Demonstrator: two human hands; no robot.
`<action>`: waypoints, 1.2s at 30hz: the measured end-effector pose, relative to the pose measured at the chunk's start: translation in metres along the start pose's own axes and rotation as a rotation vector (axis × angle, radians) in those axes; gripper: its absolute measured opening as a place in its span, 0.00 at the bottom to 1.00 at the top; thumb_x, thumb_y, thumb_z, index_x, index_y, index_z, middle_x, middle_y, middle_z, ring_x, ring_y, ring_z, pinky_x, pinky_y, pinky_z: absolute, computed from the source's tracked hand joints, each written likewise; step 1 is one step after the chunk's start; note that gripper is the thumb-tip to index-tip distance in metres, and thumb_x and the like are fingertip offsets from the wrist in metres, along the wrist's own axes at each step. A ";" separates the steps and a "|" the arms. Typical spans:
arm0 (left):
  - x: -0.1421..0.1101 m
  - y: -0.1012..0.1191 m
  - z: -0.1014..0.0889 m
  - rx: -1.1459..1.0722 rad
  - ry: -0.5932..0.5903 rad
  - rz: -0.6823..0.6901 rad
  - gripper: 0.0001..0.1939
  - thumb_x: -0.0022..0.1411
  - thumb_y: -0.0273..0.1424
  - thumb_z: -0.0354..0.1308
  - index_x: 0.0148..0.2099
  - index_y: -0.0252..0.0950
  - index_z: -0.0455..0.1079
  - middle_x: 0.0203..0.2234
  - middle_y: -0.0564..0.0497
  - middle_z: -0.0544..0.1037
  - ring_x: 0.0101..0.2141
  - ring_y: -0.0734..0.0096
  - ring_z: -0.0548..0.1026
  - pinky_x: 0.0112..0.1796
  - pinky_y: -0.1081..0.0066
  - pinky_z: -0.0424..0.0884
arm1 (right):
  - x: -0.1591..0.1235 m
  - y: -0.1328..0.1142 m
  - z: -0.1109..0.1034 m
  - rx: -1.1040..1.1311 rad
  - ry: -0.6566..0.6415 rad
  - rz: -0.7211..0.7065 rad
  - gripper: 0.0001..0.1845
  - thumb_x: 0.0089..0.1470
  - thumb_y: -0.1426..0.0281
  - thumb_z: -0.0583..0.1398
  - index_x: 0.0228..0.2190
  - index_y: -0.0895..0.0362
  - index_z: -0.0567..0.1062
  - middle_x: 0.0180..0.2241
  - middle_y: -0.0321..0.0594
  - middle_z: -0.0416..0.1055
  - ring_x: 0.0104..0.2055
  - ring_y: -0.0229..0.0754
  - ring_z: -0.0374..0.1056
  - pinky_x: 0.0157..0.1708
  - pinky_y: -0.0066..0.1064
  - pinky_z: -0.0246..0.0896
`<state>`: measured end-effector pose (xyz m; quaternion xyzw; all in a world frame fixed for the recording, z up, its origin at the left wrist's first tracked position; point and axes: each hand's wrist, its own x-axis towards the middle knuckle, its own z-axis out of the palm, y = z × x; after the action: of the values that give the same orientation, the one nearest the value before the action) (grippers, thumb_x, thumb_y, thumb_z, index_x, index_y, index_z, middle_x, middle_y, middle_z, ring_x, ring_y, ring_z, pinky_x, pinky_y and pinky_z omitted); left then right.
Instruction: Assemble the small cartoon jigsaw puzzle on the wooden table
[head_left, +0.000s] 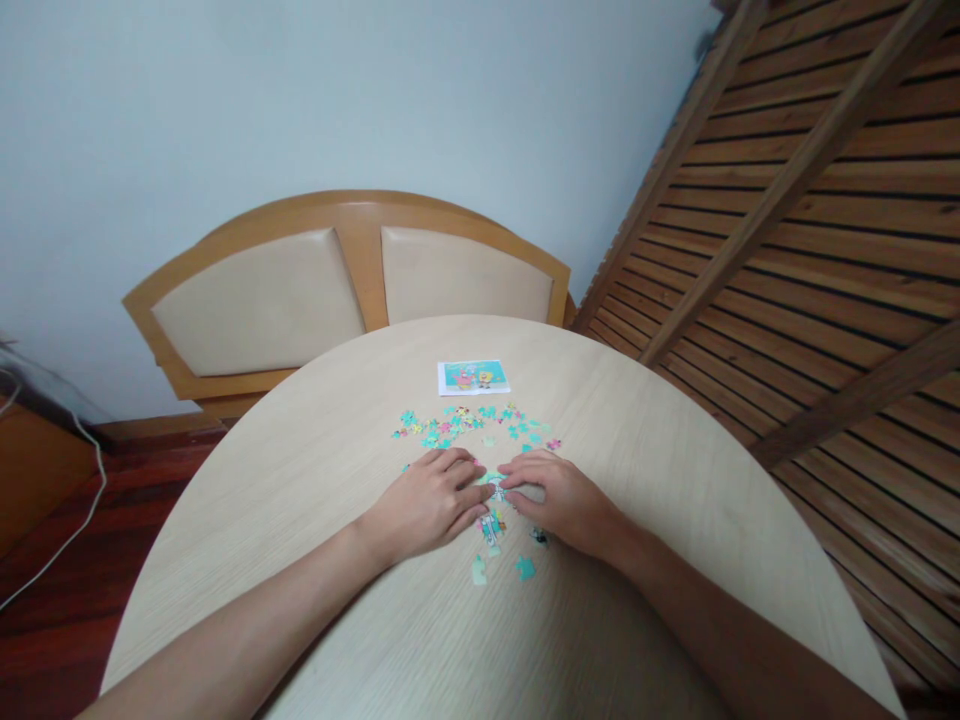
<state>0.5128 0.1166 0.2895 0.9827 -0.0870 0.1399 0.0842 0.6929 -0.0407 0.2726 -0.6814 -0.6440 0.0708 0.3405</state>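
Note:
Both my hands rest palm down on a round light-wood table [315, 480], fingertips meeting over a small cluster of joined jigsaw pieces [492, 525]. My left hand [427, 500] has its fingers stretched flat toward the right. My right hand [559, 498] has its fingers bent, pressing on the pieces between the two hands. Loose teal, pink and yellow puzzle pieces [472, 425] lie scattered just beyond my fingers. Two single pieces [501, 570] lie nearer me. A small reference picture card [472, 377] lies farther back.
A wooden chair with two beige padded back panels [337, 285] stands behind the table against a pale wall. Slatted wooden panels [810, 220] lean at the right. A cable [82, 500] trails over the dark red floor at the left.

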 end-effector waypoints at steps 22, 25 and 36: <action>-0.021 -0.023 -0.009 -0.119 0.021 -0.176 0.11 0.70 0.33 0.53 0.51 0.40 0.74 0.41 0.47 0.77 0.44 0.61 0.73 0.47 0.62 0.69 | -0.004 0.004 0.002 -0.017 0.017 -0.040 0.08 0.55 0.75 0.63 0.35 0.52 0.82 0.43 0.41 0.81 0.48 0.46 0.74 0.52 0.43 0.67; -0.021 -0.024 -0.009 -0.158 -0.001 -0.165 0.10 0.70 0.31 0.54 0.50 0.40 0.73 0.41 0.48 0.76 0.44 0.62 0.72 0.48 0.62 0.68 | -0.003 0.004 0.001 -0.006 0.010 -0.039 0.08 0.54 0.75 0.63 0.35 0.52 0.82 0.43 0.41 0.81 0.47 0.46 0.74 0.51 0.42 0.67; -0.023 -0.019 -0.011 -0.269 -0.007 -0.210 0.04 0.71 0.31 0.54 0.45 0.38 0.69 0.41 0.47 0.74 0.46 0.61 0.69 0.50 0.61 0.66 | -0.004 0.006 0.002 -0.017 0.005 -0.032 0.07 0.56 0.74 0.63 0.35 0.53 0.82 0.43 0.41 0.80 0.47 0.46 0.74 0.52 0.42 0.66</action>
<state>0.4919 0.1404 0.2906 0.9668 -0.0018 0.1140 0.2287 0.6964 -0.0430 0.2669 -0.6739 -0.6546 0.0584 0.3374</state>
